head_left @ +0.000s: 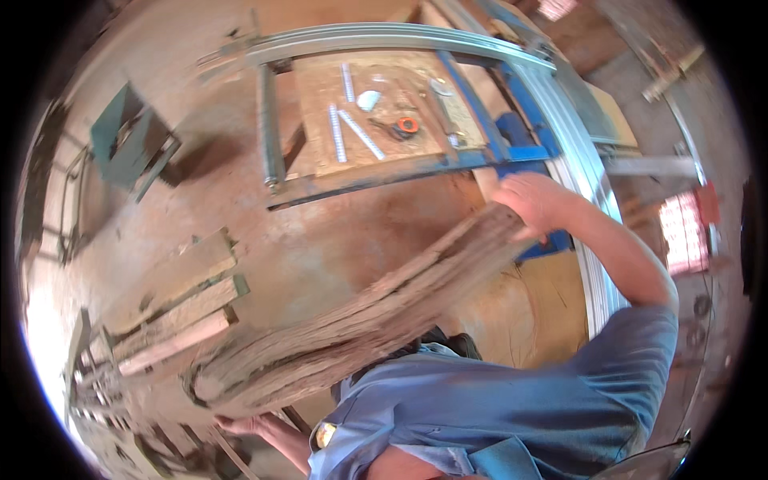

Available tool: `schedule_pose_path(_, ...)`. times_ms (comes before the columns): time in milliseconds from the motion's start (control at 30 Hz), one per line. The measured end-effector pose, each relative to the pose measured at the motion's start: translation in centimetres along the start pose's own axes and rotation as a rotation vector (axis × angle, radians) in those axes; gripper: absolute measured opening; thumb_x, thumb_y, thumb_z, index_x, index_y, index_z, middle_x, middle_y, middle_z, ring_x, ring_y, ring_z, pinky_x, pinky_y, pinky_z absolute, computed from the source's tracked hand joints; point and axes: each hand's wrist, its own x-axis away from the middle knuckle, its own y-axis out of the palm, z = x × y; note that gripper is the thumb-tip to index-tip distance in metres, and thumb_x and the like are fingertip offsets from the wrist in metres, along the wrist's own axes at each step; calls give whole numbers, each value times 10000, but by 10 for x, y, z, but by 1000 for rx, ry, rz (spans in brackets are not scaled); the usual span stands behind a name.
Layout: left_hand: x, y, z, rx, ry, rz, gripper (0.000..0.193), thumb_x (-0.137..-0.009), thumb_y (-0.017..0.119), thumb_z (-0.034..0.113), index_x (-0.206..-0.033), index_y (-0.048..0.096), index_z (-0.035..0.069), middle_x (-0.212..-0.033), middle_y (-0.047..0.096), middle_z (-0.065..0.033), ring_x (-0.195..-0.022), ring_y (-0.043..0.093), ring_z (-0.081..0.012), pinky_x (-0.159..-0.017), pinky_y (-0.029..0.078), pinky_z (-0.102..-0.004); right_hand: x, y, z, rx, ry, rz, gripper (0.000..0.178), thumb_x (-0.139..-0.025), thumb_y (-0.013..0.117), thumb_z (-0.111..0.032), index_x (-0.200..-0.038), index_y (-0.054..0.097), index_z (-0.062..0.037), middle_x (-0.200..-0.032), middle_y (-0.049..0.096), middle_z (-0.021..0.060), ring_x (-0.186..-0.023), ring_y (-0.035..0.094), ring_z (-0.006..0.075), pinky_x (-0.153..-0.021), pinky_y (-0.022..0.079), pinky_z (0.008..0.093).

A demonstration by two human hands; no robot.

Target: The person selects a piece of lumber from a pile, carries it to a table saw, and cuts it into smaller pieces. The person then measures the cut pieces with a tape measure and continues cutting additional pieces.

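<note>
A long, rough, weathered log (360, 312) with deep grooves along its length slants across the front of my body. Its left end is lower and its right end higher. My right hand (532, 204) is closed over the upper right end, thumb toward the near side. Under the lower left end is my left hand (240, 426), its fingers against the underside and partly hidden by the wood. The log hangs above the floor, close to my blue shirt.
A metal-railed frame (400, 36) with blue bars stands ahead, its wooden board (312, 88) bearing white strips and an orange-and-black tape measure (408, 126). Sawn boards (180, 320) are stacked at the left. A green metal stand (132, 136) is on the floor at the far left.
</note>
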Motion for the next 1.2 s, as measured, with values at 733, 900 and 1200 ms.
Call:
schedule_pose_path(733, 450, 237, -273, -66, -146, -322, 497, -901, 529, 439, -1218, 603, 63, -1204, 636, -110, -1116, 587, -292, -1004, 459, -463, 360, 211, 386, -222, 521, 233, 734, -518, 901, -150, -1152, 551, -33, -1054, 574, 155, -1028, 565, 379, -876, 460, 473)
schedule_pose_path(900, 498, 287, -353, 7, -363, -479, 481, -876, 546, 399, -1218, 602, 66, -1225, 632, -114, -1139, 581, -311, -1008, 458, -470, 399, 222, 439, -259, 637, 131, 807, -534, 862, -84, -1250, 495, -17, -1115, 547, 176, -1066, 536, 400, -906, 446, 475)
schedule_pose_path(1200, 552, 387, -468, -34, -587, -447, 512, -852, 588, 363, -1288, 559, 96, -1276, 605, -109, -1165, 556, -339, -1041, 428, -509, 413, 205, 542, -345, 675, 116, 797, -547, 879, -102, -1237, 496, 7, -1071, 562, 192, -1043, 542, 402, -876, 445, 492)
